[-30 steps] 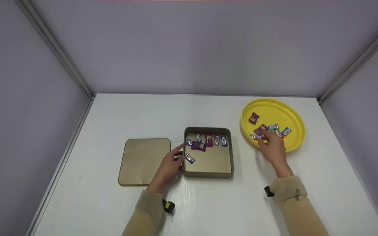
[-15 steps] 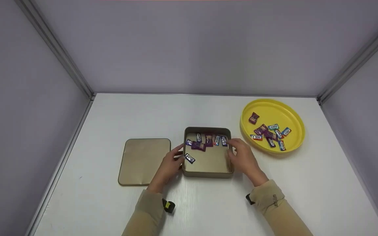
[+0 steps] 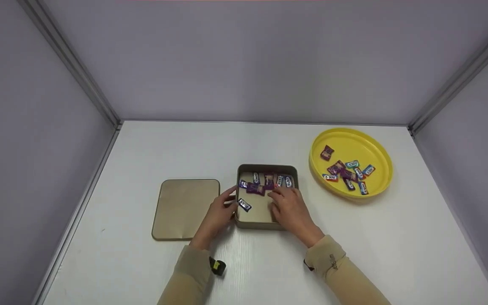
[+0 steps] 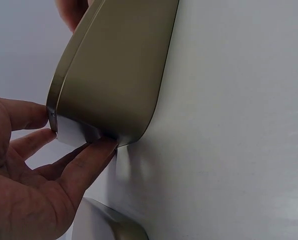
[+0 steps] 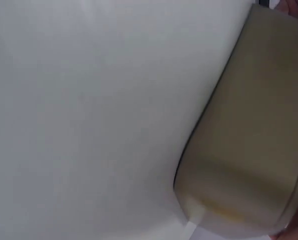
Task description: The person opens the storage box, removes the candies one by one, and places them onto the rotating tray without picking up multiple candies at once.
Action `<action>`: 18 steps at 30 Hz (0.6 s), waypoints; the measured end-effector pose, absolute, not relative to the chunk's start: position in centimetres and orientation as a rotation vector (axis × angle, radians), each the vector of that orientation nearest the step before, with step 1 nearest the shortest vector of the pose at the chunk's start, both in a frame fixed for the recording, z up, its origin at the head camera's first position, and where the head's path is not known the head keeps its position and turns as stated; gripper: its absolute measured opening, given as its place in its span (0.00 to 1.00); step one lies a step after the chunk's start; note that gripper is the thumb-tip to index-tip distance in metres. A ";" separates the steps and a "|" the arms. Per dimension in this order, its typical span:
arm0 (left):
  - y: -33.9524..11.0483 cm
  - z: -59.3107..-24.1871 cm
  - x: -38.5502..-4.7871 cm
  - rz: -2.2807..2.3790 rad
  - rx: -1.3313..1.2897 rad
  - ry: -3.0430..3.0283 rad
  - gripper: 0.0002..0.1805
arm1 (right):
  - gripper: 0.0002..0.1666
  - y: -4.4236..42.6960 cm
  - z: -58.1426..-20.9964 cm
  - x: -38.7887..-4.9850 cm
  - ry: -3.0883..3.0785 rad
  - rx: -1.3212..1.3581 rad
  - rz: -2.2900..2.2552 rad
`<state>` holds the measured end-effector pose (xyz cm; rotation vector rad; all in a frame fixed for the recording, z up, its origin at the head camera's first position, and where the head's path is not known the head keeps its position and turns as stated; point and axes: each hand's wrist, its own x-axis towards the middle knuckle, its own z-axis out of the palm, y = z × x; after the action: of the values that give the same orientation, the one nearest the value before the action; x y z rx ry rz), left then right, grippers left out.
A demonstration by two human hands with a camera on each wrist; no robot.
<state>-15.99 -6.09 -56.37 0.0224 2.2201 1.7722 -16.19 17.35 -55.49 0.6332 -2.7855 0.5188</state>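
A gold square tin box stands without its lid in the middle of the table, several small wrapped candies inside. My left hand holds the tin at its left side; in the left wrist view its fingers touch the wall from rim to base. My right hand is over the right part of the tin, fingertips bent down near the candies. Whether anything is between those fingertips is hidden. A single candy lies near the tin's left wall. The right wrist view shows mostly the tin's outer wall.
A round yellow tray with several wrapped candies stands at the back right. The flat gold lid lies left of the tin. Pale walls close off the back and sides of the white table.
My right hand has moved left from the yellow tray, past the tin's right edge, to over its inside. The left hand and the tin have stayed in place.
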 end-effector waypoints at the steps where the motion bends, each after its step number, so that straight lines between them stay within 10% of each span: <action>1: -6.1 -56.4 -16.0 1.771 0.025 2.219 0.28 | 0.13 17.1 -55.6 -16.2 -2.797 0.640 0.536; 18: -5.8 -56.5 -16.0 1.720 0.004 2.284 0.28 | 0.30 15.9 -56.8 -17.2 -3.077 0.701 0.659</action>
<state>-15.99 -5.85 -56.53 0.0041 2.2845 1.7196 -17.25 15.92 -56.84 0.7013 -3.0769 0.6594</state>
